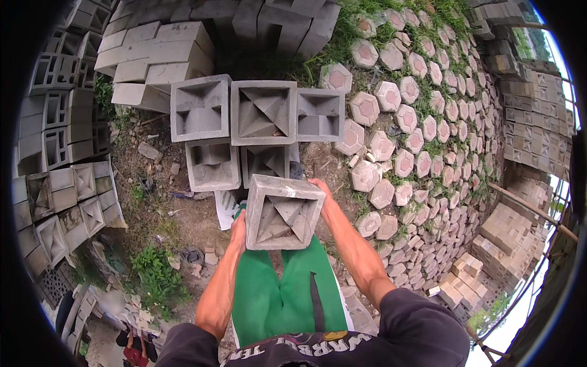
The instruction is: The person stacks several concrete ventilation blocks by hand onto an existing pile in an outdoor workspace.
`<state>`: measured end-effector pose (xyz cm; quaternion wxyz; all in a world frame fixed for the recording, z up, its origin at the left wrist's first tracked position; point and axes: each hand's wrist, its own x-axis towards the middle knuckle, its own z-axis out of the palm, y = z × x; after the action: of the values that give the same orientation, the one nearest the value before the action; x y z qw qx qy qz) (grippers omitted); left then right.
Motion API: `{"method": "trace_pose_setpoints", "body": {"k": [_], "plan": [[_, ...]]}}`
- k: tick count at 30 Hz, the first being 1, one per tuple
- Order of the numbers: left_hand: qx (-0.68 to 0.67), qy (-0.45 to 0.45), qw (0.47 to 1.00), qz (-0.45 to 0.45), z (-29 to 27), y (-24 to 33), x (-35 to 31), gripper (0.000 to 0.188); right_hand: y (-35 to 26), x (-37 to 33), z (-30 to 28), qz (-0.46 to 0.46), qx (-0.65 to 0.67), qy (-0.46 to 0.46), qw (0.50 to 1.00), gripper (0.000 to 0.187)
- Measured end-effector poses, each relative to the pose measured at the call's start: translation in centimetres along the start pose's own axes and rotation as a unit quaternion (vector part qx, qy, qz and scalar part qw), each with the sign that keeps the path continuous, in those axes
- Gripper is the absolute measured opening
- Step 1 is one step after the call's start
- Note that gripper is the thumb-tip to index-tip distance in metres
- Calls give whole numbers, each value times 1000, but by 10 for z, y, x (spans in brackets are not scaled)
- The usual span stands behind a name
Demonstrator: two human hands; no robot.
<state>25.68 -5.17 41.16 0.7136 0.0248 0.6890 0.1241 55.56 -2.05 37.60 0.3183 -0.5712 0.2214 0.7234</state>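
Observation:
A square grey concrete ventilation block [286, 215], its face a recessed pattern of slanting triangles, is held up in front of my thighs. My left hand [239, 229] grips its left side, with the fingers partly hidden behind the block. At the upper right corner, my right hand [320, 188] wraps round the other side. Just beyond stand more blocks in two stacked rows: a left one [200, 110], a middle one [263, 113] with the same triangle pattern, and a right one [320, 115]. Below them are two more, a left block [213, 165] and a partly covered block [265, 162].
Hexagonal pavers [405, 119] with pinkish centres cover the grassy ground to the right. Plain concrete blocks [153, 58] are piled at the far left, and patterned blocks [64, 205] line the left side. Leafy weeds [158, 278] grow at lower left. Another person [136, 355] appears near the bottom left.

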Motion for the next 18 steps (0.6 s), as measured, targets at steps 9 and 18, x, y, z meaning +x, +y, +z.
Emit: {"method": "trace_pose_setpoints", "body": {"k": [9, 18], "plan": [[102, -231, 962, 106, 62, 65, -143, 77, 45, -196, -7, -174, 124, -154, 965, 83], [86, -316, 941, 88, 107, 117, -223, 97, -9, -261, 0, -213, 79, -204, 952, 82]]}}
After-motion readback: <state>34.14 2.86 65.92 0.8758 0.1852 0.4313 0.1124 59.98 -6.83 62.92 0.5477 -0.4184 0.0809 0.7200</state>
